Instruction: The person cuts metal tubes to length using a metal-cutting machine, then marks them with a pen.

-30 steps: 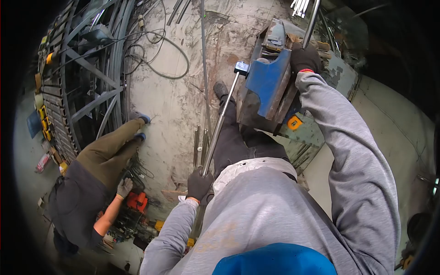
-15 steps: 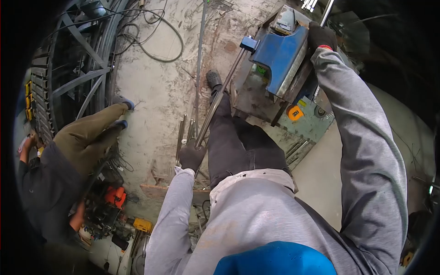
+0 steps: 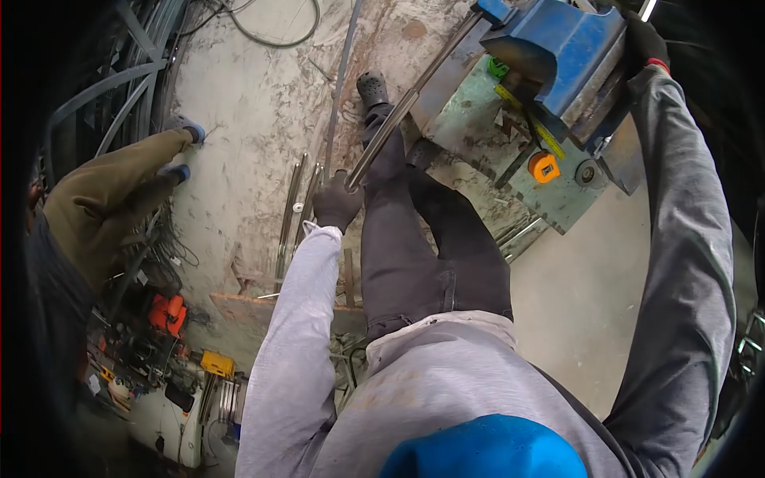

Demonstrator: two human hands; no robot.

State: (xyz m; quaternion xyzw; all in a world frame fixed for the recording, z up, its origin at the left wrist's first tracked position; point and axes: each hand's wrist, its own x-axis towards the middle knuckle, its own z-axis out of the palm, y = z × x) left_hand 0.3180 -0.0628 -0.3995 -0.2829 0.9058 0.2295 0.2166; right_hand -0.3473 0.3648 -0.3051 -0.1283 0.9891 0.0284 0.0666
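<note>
My left hand (image 3: 336, 204), in a dark glove, is closed round the lower end of a long metal bar (image 3: 406, 103). The bar slants up and right to a blue block (image 3: 494, 9) beside a large blue vise (image 3: 558, 48). At the vise's far right side, my right hand (image 3: 644, 41), also gloved, is closed near a bright rod (image 3: 647, 9); what its fingers hold is hidden. Below the vise, an orange tape measure (image 3: 544, 167) and a green one (image 3: 497, 67) lie on a green metal surface (image 3: 570, 203).
A co-worker's legs (image 3: 119, 171) show at the left, beside curved steel frames (image 3: 119, 92). Metal rods (image 3: 291, 211) lie on the floor left of my legs. Orange tools (image 3: 167, 313) and a yellow case (image 3: 217, 364) stand at the lower left. A cable (image 3: 279, 40) loops on the floor.
The view has shifted, so the vise appears larger and farther up and right. Both hands keep their places on the bar and beside the vise. More of the green surface and the green tape shows.
</note>
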